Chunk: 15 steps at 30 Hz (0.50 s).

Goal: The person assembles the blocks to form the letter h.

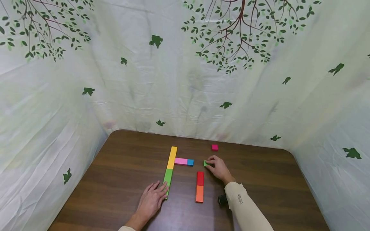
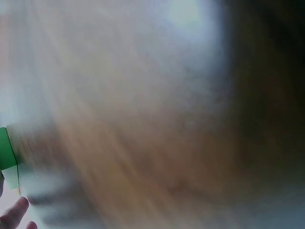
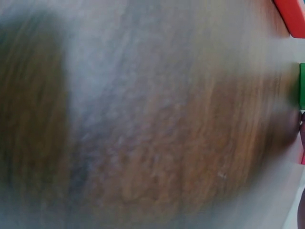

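Observation:
My right hand (image 1: 218, 168) pinches a small green block (image 1: 205, 163) between thumb and fingers, right of a blue block (image 1: 190, 162). In the right wrist view part of that green block (image 3: 302, 86) shows at the edge. My left hand (image 1: 151, 199) rests its extended fingers on the nearer of two green blocks, partly hiding it. Beyond it the farther green block (image 1: 168, 175) and a yellow block (image 1: 171, 158) continue the line. A pink block (image 1: 181, 161) runs sideways from the yellow one to the blue one.
A red block (image 1: 200, 178) and an orange block (image 1: 199, 194) lie end to end between my hands. Farther back sits a magenta block (image 1: 214, 147). A black object (image 1: 222, 200) is beside my right sleeve. White patterned cloth (image 1: 185, 80) surrounds the brown table (image 1: 130, 160).

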Tool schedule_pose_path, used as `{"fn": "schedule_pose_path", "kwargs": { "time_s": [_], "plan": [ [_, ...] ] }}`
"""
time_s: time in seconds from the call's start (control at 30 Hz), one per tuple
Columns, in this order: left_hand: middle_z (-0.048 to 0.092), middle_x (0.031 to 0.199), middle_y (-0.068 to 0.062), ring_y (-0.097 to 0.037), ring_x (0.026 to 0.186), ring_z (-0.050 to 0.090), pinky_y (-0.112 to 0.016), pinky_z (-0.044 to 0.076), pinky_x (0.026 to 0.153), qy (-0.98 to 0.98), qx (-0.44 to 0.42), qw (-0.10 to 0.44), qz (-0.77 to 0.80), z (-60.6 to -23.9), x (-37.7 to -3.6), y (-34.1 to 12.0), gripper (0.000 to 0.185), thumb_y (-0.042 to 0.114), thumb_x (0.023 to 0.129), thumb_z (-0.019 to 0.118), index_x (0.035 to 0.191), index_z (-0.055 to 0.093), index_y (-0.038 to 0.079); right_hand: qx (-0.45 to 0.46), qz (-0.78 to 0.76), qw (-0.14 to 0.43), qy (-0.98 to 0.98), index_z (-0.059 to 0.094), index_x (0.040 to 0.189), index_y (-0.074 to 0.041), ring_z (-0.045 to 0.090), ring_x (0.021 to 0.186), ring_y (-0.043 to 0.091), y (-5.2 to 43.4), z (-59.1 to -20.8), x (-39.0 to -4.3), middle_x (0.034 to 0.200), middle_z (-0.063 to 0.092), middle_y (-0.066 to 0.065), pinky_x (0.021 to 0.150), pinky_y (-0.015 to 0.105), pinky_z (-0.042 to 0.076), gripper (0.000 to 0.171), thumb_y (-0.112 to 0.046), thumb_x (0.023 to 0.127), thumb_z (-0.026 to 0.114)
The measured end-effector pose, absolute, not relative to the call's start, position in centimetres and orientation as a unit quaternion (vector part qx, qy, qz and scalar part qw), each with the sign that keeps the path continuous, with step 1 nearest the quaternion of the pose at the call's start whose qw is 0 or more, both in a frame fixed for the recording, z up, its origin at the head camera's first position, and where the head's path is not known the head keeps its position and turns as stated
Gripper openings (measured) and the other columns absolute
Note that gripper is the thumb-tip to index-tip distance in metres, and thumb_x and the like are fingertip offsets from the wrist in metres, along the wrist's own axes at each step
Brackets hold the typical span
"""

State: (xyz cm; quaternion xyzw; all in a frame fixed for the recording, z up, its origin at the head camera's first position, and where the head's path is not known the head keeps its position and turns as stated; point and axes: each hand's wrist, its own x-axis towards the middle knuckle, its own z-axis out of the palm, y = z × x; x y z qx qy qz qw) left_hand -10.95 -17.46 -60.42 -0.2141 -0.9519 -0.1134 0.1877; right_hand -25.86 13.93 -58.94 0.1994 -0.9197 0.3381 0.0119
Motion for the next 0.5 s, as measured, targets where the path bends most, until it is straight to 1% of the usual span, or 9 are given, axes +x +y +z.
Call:
{"fn": "schedule_pose_path", "kwargs": {
  "time_s": [0.13,0.27,0.5],
  "plan": [
    [0.067,0.122,-0.001,-0.033,0.113,0.061,-0.051,0.045,0.094,-0.954,-0.213,0.180,-0.115,-60.3,-11.0,-17.5,0.033,0.024,0.080,0.075,0.111,0.074,0.014,0.198,0.338,-0.002,-0.920,0.072,0.110,0.000,0.057,0.098,0.027,13.6,-58.7,-25.9,0.104,0.059,0.009,0.089,0.046,0.049,0.026,-0.007,0.085,0.072],
    [0.066,0.123,-0.001,-0.033,0.114,0.060,-0.051,0.045,0.095,-0.956,-0.210,0.172,-0.116,-60.2,-11.0,-17.4,0.033,0.024,0.080,0.075,0.112,0.074,0.014,0.196,0.341,-0.006,-0.919,0.072,0.109,0.001,0.058,0.096,0.026,13.2,-58.6,-26.0,0.102,0.060,0.008,0.088,0.045,0.050,0.027,-0.009,0.084,0.074],
    [0.066,0.124,-0.001,-0.033,0.114,0.060,-0.051,0.045,0.095,-0.957,-0.209,0.168,-0.114,-60.2,-11.0,-17.4,0.033,0.025,0.081,0.074,0.113,0.074,0.015,0.201,0.348,0.014,-0.915,0.077,0.095,-0.003,0.060,0.090,0.022,12.5,-58.8,-26.3,0.096,0.062,0.006,0.083,0.041,0.052,0.015,-0.010,0.081,0.077]
  ]
}}
